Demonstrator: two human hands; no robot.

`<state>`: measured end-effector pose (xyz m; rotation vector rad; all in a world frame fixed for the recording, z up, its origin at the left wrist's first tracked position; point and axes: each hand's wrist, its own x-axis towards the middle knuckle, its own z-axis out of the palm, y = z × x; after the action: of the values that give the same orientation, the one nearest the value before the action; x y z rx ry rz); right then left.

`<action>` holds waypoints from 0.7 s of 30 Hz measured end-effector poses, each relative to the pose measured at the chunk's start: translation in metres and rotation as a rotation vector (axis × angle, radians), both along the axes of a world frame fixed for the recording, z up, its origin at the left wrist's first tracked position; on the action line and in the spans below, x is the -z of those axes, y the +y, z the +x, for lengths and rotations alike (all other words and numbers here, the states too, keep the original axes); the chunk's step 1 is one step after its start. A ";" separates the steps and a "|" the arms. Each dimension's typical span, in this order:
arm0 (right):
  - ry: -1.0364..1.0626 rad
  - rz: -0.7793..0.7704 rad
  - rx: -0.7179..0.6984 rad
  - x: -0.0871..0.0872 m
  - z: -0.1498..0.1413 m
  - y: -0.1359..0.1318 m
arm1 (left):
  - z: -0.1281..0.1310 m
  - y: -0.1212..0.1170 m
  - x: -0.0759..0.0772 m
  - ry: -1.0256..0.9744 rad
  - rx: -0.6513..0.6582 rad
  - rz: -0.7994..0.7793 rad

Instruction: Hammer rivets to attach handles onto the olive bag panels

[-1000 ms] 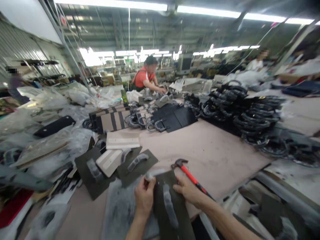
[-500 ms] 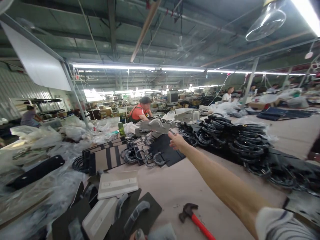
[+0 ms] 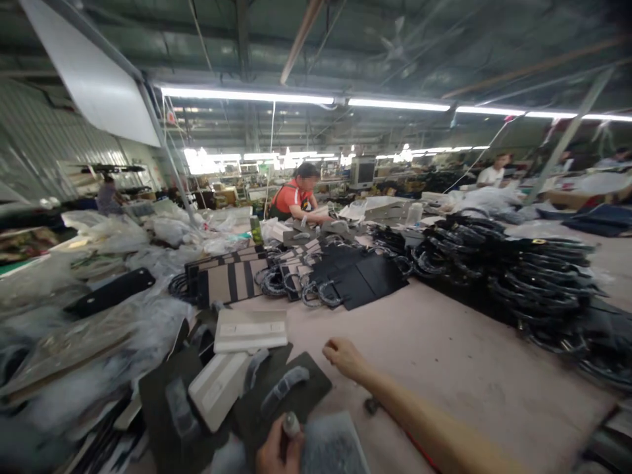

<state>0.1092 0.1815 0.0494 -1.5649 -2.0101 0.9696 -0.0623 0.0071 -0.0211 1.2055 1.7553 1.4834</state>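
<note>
Panels (image 3: pixel 316 382) L of hammer (image 3: pixel 371 405).

Open lane on surface (image 3: pixel 444 349), running from centre toward its right near edge. Black handle pile (image 3: pixel 543 289) blocks the right side; striped panels (image 3: pixel 230 276) and black panels (image 3: pixel 365 273) close the far side; plastic wrap (image 3: pixel 113 329) crowds left.

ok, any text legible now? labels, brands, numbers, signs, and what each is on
No readable text anywhere.
Pale panel: faint marks, too blurred to read.
Green container at the back: too small and blurred to tell if it is lettered.
Boxy grey unit in the background: nothing legible.
Pale-tipped object in the left hand: no lettering I can make out.
</note>
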 end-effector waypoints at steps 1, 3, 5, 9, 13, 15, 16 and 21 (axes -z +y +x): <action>-0.025 0.022 -0.038 0.000 -0.004 -0.001 | 0.003 -0.006 -0.003 -0.015 0.031 -0.016; -0.056 0.064 -0.120 0.001 -0.018 -0.002 | 0.004 -0.011 -0.009 0.014 0.079 -0.046; -0.055 0.108 -0.208 0.001 -0.037 -0.006 | 0.004 -0.010 -0.012 0.013 0.089 -0.051; -0.163 0.194 -0.532 -0.007 -0.076 -0.014 | 0.003 -0.008 -0.010 -0.008 0.088 -0.046; -0.294 0.179 -0.712 -0.022 -0.094 -0.022 | 0.005 -0.010 -0.012 -0.035 0.071 -0.030; -0.344 0.162 -0.745 -0.030 -0.091 -0.027 | 0.005 -0.010 -0.014 -0.047 0.075 -0.010; -0.372 0.156 -0.755 -0.035 -0.086 -0.030 | 0.004 -0.011 -0.014 -0.049 0.078 -0.004; -0.465 0.230 -0.591 -0.074 -0.053 -0.042 | 0.005 -0.004 0.006 -0.111 -0.013 0.058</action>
<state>0.0564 0.1392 0.1234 -1.1595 -2.8907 0.5455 -0.0577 0.0030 -0.0270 1.1196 1.6607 1.5874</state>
